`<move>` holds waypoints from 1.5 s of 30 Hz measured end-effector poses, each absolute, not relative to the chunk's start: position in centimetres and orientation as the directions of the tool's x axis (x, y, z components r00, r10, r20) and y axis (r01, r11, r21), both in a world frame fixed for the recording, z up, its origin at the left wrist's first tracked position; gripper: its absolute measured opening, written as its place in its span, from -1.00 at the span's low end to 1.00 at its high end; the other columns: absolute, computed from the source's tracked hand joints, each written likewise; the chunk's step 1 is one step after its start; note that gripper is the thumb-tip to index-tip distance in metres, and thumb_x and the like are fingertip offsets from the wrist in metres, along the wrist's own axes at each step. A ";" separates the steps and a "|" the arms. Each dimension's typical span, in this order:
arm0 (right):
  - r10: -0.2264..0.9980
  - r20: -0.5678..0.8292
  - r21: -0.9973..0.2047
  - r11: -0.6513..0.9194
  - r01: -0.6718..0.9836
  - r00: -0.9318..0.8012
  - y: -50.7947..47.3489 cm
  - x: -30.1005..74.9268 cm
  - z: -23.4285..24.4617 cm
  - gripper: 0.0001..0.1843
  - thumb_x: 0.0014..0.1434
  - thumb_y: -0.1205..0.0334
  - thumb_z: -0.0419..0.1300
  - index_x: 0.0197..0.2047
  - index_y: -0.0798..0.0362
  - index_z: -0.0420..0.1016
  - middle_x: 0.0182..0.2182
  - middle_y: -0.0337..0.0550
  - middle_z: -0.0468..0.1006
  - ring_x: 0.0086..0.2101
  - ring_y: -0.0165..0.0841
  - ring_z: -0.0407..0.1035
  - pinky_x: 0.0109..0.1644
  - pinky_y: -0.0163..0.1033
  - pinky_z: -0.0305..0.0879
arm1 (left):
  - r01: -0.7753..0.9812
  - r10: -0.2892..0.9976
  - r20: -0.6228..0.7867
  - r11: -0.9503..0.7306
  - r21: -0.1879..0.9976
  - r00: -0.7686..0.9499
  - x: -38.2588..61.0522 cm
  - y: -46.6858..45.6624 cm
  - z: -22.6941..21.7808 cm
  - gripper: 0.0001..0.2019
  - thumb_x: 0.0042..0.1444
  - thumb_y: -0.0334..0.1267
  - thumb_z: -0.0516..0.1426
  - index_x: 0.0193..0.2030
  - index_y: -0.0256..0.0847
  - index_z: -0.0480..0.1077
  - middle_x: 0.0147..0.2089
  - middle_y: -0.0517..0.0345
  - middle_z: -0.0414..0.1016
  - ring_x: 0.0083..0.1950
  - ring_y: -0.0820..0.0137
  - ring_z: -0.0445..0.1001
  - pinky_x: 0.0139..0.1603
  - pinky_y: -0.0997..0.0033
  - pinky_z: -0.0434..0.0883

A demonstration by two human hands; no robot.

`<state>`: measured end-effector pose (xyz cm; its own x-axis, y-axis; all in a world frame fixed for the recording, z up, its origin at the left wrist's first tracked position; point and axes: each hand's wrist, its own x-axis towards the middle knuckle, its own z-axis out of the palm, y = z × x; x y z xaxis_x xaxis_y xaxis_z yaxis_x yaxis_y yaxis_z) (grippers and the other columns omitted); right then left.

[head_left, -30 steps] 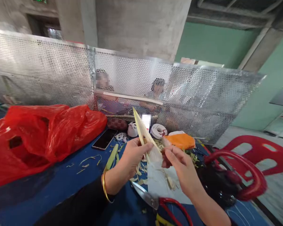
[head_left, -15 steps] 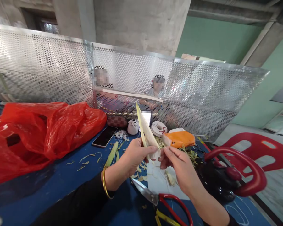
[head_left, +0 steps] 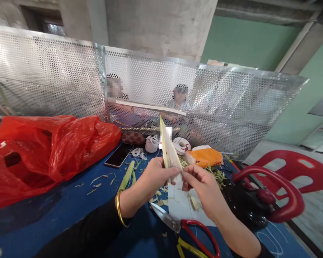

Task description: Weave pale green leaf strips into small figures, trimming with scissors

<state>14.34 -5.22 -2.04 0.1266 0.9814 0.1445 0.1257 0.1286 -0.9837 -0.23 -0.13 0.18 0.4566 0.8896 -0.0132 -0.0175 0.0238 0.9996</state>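
Observation:
A pale, pointed corn husk [head_left: 172,157] stands tilted upward above the table, yellow-green along its left edge. My left hand [head_left: 154,175], with a gold bangle at the wrist, is closed on its lower part, thumb on the near face. At the husk's lower right edge, the fingertips of my right hand [head_left: 201,182] are pinched together on it. Below both hands lie a white sheet [head_left: 179,209] with husk scraps and red-handled scissors [head_left: 174,224], blades pointing up-left. Another green husk strip [head_left: 127,175] rests left of my left wrist.
A red plastic bag [head_left: 54,143] covers the table's left side, beside a phone [head_left: 118,155]. A white ribbon spool [head_left: 182,145], an orange packet [head_left: 206,157] and a dark kettle [head_left: 244,204] stand right. Behind a perforated metal screen [head_left: 150,79] sit two people.
The husk's tip has swung slightly right and its pale face is turned a little differently. My right fingers have shifted slightly at its edge; my left hand keeps its hold.

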 end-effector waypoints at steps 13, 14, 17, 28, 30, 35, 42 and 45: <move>0.976 0.164 -0.973 0.135 0.187 0.145 -5.1 14.3 -2.0 -0.81 0.10 0.13 0.21 -0.44 0.06 0.42 -0.63 -0.31 0.41 -0.55 -0.42 0.31 -0.41 -0.31 0.26 | -0.026 0.883 -0.023 0.040 0.999 0.469 -0.2 -0.2 0.2 -0.93 -0.08 -0.33 0.18 -0.44 -0.29 0.44 -0.56 0.25 0.40 -0.61 0.58 0.25 -0.61 0.55 0.14; 0.976 0.160 -0.973 0.131 0.189 0.148 -5.1 14.3 -2.0 -0.81 0.10 0.13 0.21 -0.44 0.06 0.42 -0.63 -0.30 0.41 -0.55 -0.41 0.31 -0.41 -0.30 0.26 | -0.016 0.883 -0.025 0.037 0.999 0.469 -0.2 -0.2 0.2 -0.92 -0.08 -0.32 0.19 -0.43 -0.29 0.44 -0.56 0.25 0.39 -0.62 0.57 0.25 -0.61 0.55 0.14; 0.979 0.148 -0.978 0.123 0.170 0.139 -5.2 14.3 -2.0 -0.81 0.10 0.13 0.21 -0.45 0.06 0.42 -0.63 -0.30 0.40 -0.55 -0.40 0.30 -0.40 -0.29 0.25 | 0.026 0.882 -0.039 0.031 0.999 0.470 -0.3 0.0 0.1 -0.89 -0.10 -0.30 0.21 -0.41 -0.30 0.44 -0.55 0.24 0.39 -0.61 0.56 0.26 -0.61 0.53 0.16; 0.990 0.096 -0.993 0.088 0.083 0.103 -5.2 14.2 -1.8 -0.75 0.11 0.09 0.22 -0.48 0.07 0.38 -0.63 -0.31 0.37 -0.56 -0.45 0.27 -0.43 -0.32 0.20 | 0.095 0.878 -0.043 -0.002 0.995 0.477 -0.3 0.1 0.3 -0.90 -0.10 -0.32 0.18 -0.43 -0.31 0.44 -0.59 0.26 0.34 -0.63 0.55 0.24 -0.63 0.53 0.18; 0.991 0.089 -0.994 0.082 0.069 0.103 -5.2 14.2 -1.8 -0.74 0.11 0.09 0.22 -0.49 0.07 0.38 -0.63 -0.32 0.38 -0.56 -0.45 0.27 -0.43 -0.32 0.19 | 0.105 0.879 -0.055 0.006 0.994 0.474 -0.3 0.1 0.4 -0.90 -0.10 -0.32 0.18 -0.43 -0.32 0.44 -0.59 0.26 0.34 -0.63 0.56 0.23 -0.63 0.54 0.17; 0.992 0.078 -0.997 0.076 0.026 0.103 -5.1 14.2 -1.9 -0.71 0.09 0.06 0.25 -0.50 0.08 0.38 -0.62 -0.32 0.38 -0.57 -0.46 0.27 -0.44 -0.33 0.19 | 0.093 0.872 -0.043 -0.003 0.996 0.488 -0.3 -0.1 0.7 -0.94 -0.10 -0.36 0.16 -0.47 -0.30 0.43 -0.61 0.26 0.34 -0.62 0.55 0.23 -0.63 0.54 0.16; 0.995 0.032 -0.997 0.038 -0.065 0.094 -5.1 14.1 -2.1 -0.67 0.03 0.01 0.29 -0.52 0.08 0.36 -0.66 -0.31 0.36 -0.60 -0.46 0.25 -0.48 -0.33 0.17 | 0.097 0.865 -0.049 0.000 0.995 0.500 -0.3 -0.1 0.7 -0.93 -0.12 -0.35 0.17 -0.45 -0.30 0.45 -0.60 0.26 0.34 -0.62 0.54 0.22 -0.62 0.53 0.21; 0.996 0.025 -0.996 0.032 -0.082 0.082 -5.0 14.2 -2.3 -0.68 0.03 0.02 0.30 -0.51 0.07 0.37 -0.67 -0.30 0.36 -0.61 -0.45 0.25 -0.48 -0.33 0.16 | 0.097 0.859 -0.050 0.001 0.995 0.509 -0.3 -0.1 0.6 -0.92 -0.12 -0.34 0.17 -0.45 -0.30 0.45 -0.58 0.25 0.37 -0.62 0.55 0.23 -0.60 0.52 0.22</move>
